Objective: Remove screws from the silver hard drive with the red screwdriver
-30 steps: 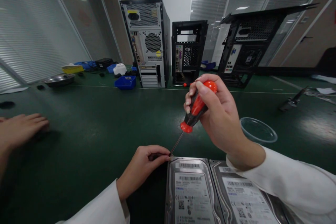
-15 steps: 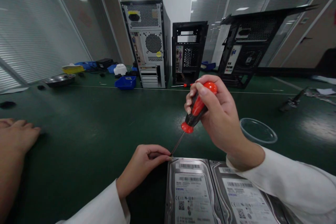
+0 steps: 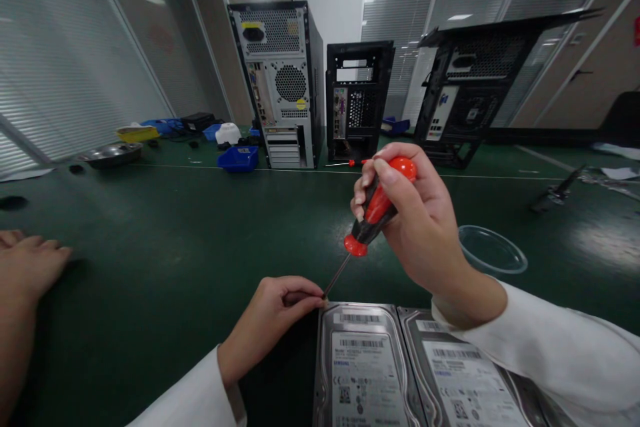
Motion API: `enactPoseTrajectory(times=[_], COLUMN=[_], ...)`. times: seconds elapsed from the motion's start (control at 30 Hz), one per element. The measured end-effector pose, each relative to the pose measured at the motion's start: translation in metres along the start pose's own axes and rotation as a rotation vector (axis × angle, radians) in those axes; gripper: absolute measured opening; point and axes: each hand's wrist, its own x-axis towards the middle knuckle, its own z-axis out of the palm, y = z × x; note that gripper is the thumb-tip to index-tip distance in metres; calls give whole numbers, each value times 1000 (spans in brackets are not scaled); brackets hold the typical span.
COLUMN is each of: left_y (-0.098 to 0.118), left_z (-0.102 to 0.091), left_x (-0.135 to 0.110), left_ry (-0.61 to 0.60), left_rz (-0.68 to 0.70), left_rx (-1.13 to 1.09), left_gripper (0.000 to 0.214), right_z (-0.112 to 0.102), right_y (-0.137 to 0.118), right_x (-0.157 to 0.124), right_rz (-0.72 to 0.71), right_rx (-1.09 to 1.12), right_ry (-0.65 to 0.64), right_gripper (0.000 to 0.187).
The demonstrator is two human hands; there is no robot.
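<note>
My right hand [image 3: 417, 223] is wrapped round the red and black handle of a screwdriver [image 3: 379, 203], which tilts down to the left. Its thin shaft ends at the upper left corner of a silver hard drive [image 3: 360, 321] lying flat, label up. At that corner the thumb and fingers of my left hand [image 3: 280, 313] are pinched together beside the screwdriver's tip; whatever is between them is too small to make out. A second hard drive [image 3: 470, 373] lies alongside on the right, partly covered by my right sleeve.
At the back stand a computer tower [image 3: 280, 87], an open black case [image 3: 360, 100] and another case [image 3: 465, 93]. A blue bin [image 3: 238, 159], another screwdriver [image 3: 345, 163], a metal dish [image 3: 113, 155] and a clear round lid [image 3: 493, 250] lie about. Another person's hand [image 3: 30, 263] rests at the left.
Both my hands and the screwdriver hold almost the same position at the drive's corner. The other person's hand has shifted slightly left in view.
</note>
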Motion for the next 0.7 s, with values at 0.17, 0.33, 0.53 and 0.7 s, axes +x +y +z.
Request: enactPoseTrajectory(times=[0.17, 0.33, 0.53, 0.7], left_y=[-2, -4, 0, 1], left_z=[0, -1, -2, -6], left_x=[0, 1, 0, 6], left_ry=[-18, -23, -40, -96], left_rz=[37, 27, -21, -69], left_rx=[33, -2, -62, -112], left_gripper=[22, 26, 24, 27], right_z=[2, 2, 3, 7], right_y=[-2, -1, -2, -1], right_x=[0, 0, -1, 0], right_rz=[-11, -9, -20, -44], right_rx=[-2, -3, -21, -42], right_ry=[4, 9, -14, -31], right_gripper=[5, 6, 5, 7])
